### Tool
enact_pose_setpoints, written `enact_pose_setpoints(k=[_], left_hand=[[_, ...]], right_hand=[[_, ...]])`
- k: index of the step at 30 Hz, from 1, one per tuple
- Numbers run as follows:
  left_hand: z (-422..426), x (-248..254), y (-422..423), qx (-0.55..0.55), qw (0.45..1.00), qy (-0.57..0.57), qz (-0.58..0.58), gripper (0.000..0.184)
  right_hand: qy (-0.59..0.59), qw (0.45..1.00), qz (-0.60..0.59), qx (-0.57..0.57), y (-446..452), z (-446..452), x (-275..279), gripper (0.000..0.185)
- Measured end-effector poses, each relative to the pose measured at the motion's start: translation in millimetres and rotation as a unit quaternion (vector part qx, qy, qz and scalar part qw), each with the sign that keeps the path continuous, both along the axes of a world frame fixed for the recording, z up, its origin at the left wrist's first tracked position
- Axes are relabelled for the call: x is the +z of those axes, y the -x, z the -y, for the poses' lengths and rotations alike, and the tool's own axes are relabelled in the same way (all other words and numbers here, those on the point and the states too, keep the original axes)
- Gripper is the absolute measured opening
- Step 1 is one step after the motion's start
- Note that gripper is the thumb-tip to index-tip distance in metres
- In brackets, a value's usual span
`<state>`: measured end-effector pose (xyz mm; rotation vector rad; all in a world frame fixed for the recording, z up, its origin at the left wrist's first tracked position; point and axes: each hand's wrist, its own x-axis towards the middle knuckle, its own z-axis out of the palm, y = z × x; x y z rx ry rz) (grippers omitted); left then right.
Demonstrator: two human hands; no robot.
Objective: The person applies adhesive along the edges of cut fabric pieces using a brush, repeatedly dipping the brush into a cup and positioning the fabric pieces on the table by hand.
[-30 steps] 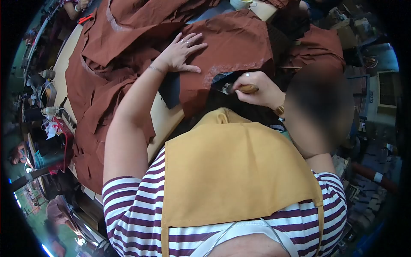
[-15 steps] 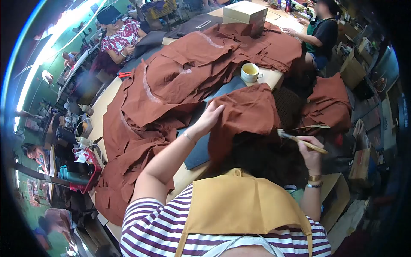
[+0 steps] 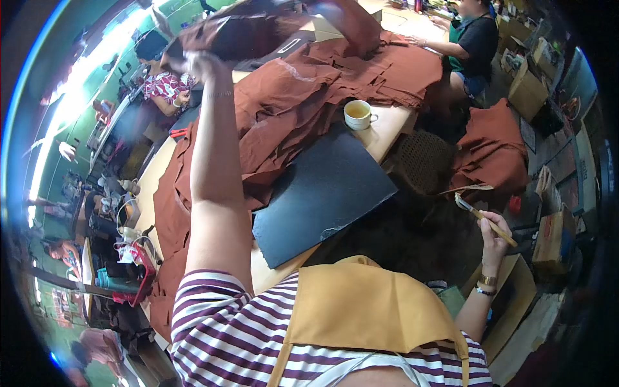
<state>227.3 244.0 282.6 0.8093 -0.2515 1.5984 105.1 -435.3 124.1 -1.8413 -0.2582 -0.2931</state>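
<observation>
My left hand [image 3: 201, 66], smeared by motion, is raised over the far left of the table. Its fingers are closed on the edge of a rust-brown piece of cloth [image 3: 354, 29], which sweeps through the air to the right. In my right hand [image 3: 494, 235], low on the right, is a brush [image 3: 485, 219] with a wooden handle, its bristles pointing up and left. A dark flat board [image 3: 322, 193] lies bare at the near table edge. Past it stands a yellowish cup [image 3: 358, 115]. Rust-brown cloth pieces [image 3: 284, 103] lie heaped beyond and left of the board.
One person [image 3: 474, 45] stands at the far right of the table, and another in a patterned top [image 3: 161, 87] is at the far left. Red-handled scissors or a similar tool [image 3: 178, 133] lies at the left edge. More brown cloth [image 3: 490, 148] is piled to the right.
My left hand has lifted the cloth piece off the board and swung it up, forward and left, baring the board. My right hand with the brush has shifted slightly right.
</observation>
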Motion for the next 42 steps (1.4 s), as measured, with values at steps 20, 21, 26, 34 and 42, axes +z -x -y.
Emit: enact_pose_setpoints(k=[20, 21, 26, 34, 42], left_hand=[[168.6, -254.7, 250.6, -0.251, 0.754, -0.112, -0.597, 0.034], [182.0, -233.9, 281.9, -0.237, 0.724, -0.104, -0.639, 0.028], [149.8, -230.0, 404.5, 0.218, 0.627, -0.216, -0.716, 0.031], [73.5, -251.8, 486.3, 0.448, 0.404, -0.054, -0.796, 0.048], [37.8, -231.0, 509.3, 0.456, 0.370, -0.128, -0.799, 0.030]], right_hand=[[0.042, 0.986, 0.003, 0.159, -63.5, -117.6, -22.9, 0.023], [0.054, 0.984, -0.010, 0.171, -68.0, -125.4, -25.8, 0.025], [0.068, 0.963, 0.009, 0.261, -72.3, -187.9, -18.0, 0.029], [0.064, 0.927, 0.101, 0.355, -31.1, -271.4, -0.1, 0.021], [0.137, 0.920, 0.123, 0.347, -15.4, -260.3, -1.1, 0.017]])
